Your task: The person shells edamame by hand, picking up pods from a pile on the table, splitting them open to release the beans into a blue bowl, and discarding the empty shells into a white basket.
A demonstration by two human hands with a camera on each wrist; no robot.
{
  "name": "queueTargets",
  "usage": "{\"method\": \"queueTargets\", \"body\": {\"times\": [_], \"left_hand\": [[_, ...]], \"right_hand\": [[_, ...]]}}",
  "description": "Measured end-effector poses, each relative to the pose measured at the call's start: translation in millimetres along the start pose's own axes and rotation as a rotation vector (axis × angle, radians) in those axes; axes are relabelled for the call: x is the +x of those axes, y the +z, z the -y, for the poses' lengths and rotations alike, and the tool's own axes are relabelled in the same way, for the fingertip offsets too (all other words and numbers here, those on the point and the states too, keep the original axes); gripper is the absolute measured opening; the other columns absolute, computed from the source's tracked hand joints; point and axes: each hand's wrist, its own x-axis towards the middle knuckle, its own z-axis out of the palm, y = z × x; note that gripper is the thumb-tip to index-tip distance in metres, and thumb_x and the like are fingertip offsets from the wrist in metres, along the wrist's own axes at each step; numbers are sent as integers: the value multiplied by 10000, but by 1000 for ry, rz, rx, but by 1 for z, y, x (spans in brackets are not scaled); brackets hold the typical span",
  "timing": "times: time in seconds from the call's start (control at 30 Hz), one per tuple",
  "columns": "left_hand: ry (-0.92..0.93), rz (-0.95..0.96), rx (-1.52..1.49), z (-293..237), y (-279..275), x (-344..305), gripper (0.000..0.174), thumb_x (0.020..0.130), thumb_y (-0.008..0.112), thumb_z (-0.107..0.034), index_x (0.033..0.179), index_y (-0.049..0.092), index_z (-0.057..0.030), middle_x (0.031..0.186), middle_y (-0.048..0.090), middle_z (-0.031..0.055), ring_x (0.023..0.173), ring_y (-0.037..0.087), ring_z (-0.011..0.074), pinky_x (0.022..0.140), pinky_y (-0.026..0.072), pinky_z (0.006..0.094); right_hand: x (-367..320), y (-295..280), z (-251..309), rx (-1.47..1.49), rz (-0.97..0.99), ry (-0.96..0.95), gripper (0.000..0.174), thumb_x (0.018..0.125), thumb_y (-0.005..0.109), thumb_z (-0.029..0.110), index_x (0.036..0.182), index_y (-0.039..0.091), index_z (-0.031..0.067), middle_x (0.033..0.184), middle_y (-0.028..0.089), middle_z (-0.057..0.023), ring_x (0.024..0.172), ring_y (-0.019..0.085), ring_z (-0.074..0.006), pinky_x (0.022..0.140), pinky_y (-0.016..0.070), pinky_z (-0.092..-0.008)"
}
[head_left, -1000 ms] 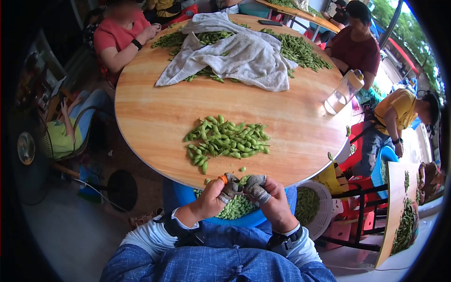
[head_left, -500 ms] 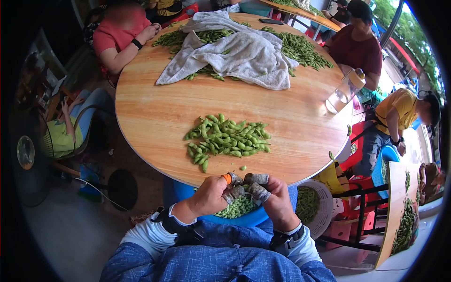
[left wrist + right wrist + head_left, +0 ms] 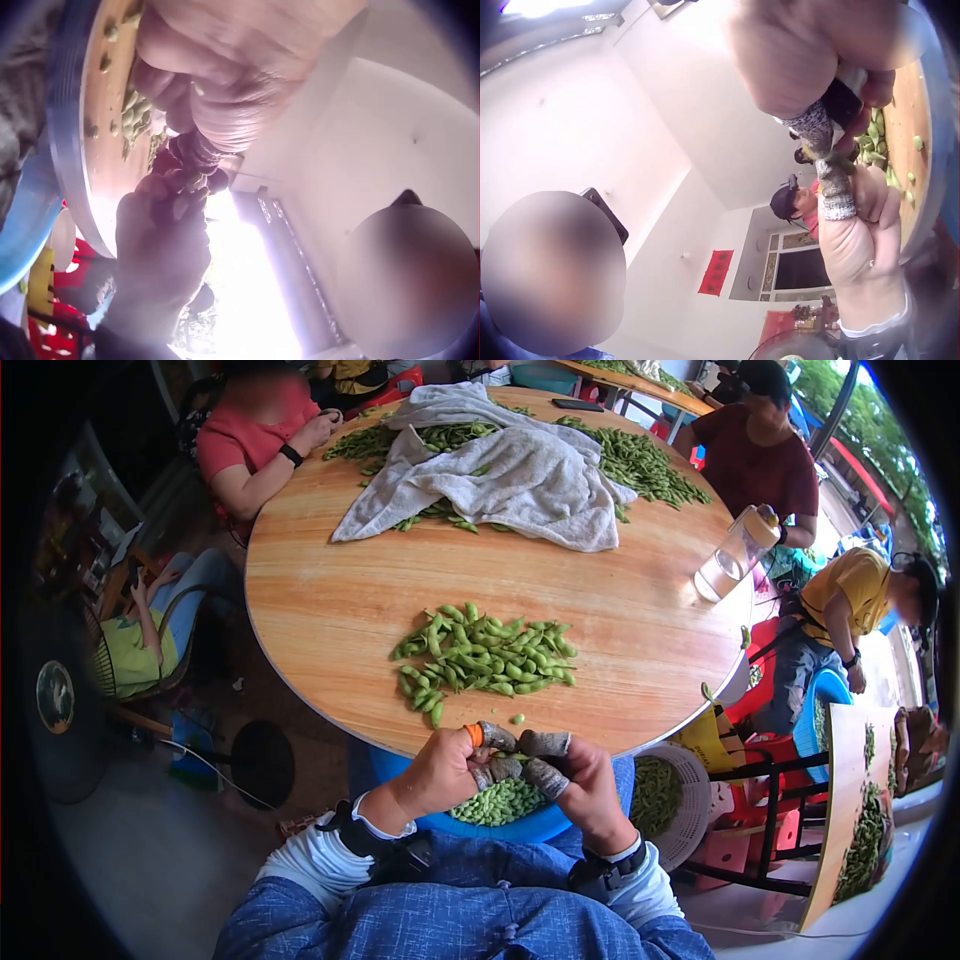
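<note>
In the head view my left hand (image 3: 440, 772) and right hand (image 3: 592, 790) meet just off the table's near edge. Knitted grey covers wrap both thumbs and forefingers, and an orange band circles the left forefinger. Between the tips the two hands pinch one small green bean pod (image 3: 844, 162), mostly hidden by the fingers. Below them a blue basin (image 3: 545, 824) holds shelled green beans (image 3: 497, 802). A heap of whole green pods (image 3: 490, 652) lies on the table beyond my hands, with a loose bean (image 3: 517, 718) in front of it.
The round wooden table (image 3: 320, 620) carries a grey towel (image 3: 500, 480) over more pods, and a water bottle (image 3: 735, 555) at right. A white basket (image 3: 690, 815) of pods stands low right. People sit around; a fan (image 3: 55, 690) is at left.
The fingers have shifted around the pod, with forefingers and thumbs now spread further apart. Some loose bits near the table edge are gone from sight. The person in maroon has moved right.
</note>
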Motion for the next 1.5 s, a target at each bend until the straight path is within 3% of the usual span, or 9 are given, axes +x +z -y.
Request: {"method": "queueTargets", "body": {"times": [0.13, 0.27, 0.63, 0.77, 0.83, 0.97, 1.07, 1.27, 1.5], "left_hand": [[-8, 50, -196, 21, 0, 7, 186, 773, 572, -46, 941, 522, 15, 792, 566, 14, 731, 505, 49, 637, 426, 200], [-59, 88, -243, 21, 5, 7, 215, 772, 569, -51, 967, 504, 14, 825, 562, 26, 753, 511, 58, 659, 431, 206], [81, 120, 248, 14, 3, 4, 253, 684, 531, 12, 935, 496, 14, 713, 553, 39, 650, 521, 98, 568, 423, 242], [156, 44, 44, 23, 11, 4, 266, 695, 508, 23, 962, 501, 15, 684, 542, 31, 590, 499, 95, 504, 387, 241], [60, 56, 38, 20, 6, 1, 263, 710, 517, 14, 973, 504, 14, 705, 545, 32, 610, 495, 81, 517, 390, 230], [8, 105, 134, 14, -2, -1, 252, 740, 538, -5, 989, 503, 5, 735, 553, 35, 652, 494, 67, 562, 404, 210], [56, 76, -1, 14, 8, 0, 213, 759, 545, -26, 968, 516, 3, 733, 557, 29, 660, 485, 64, 585, 405, 211], [26, 78, 80, 26, 6, 2, 118, 806, 503, -68, 890, 542, 3, 694, 546, -9, 652, 469, 52, 571, 393, 211], [-233, 132, -644, 33, 7, -2, 86, 804, 499, -63, 834, 557, -9, 671, 518, -39, 604, 446, 37, 536, 362, 187]], "right_hand": [[-2, 0, 4, -229, 32, -73, 233, 786, 544, 9, 1010, 523, -52, 905, 584, -53, 825, 525, -93, 733, 426, -223], [-3, -2, -3, -34, -25, -3, 183, 782, 545, 9, 954, 544, -52, 876, 588, -47, 803, 524, -85, 713, 424, -216], [-7, 1, 4, -467, 11, -111, 109, 743, 558, -4, 846, 573, -38, 779, 602, -48, 706, 531, -88, 627, 426, -222], [-7, 1, -5, -149, -90, -1, 138, 752, 562, -1, 885, 567, -37, 809, 603, -50, 726, 540, -96, 663, 426, -225], [-6, -1, 2, 32, -149, 89, 158, 757, 564, 6, 910, 566, -35, 823, 602, -47, 737, 542, -95, 675, 425, -222], [-5, -13, -2, 125, -135, 159, 206, 768, 565, 49, 958, 562, -31, 836, 602, -37, 740, 545, -89, 678, 425, -205], [-5, -11, -3, 168, -167, 162, 242, 745, 594, 126, 944, 571, -9, 770, 590, -27, 637, 504, -79, 564, 373, -193], [-5, -3, 4, 223, -196, 159, 296, 755, 601, 173, 983, 549, -8, 807, 579, -21, 675, 494, -73, 591, 362, -186], [-11, -13, -14, 237, -42, 164, 260, 800, 549, 128, 1025, 533, -1, 909, 582, -2, 763, 496, -44, 646, 378, -173]]}}
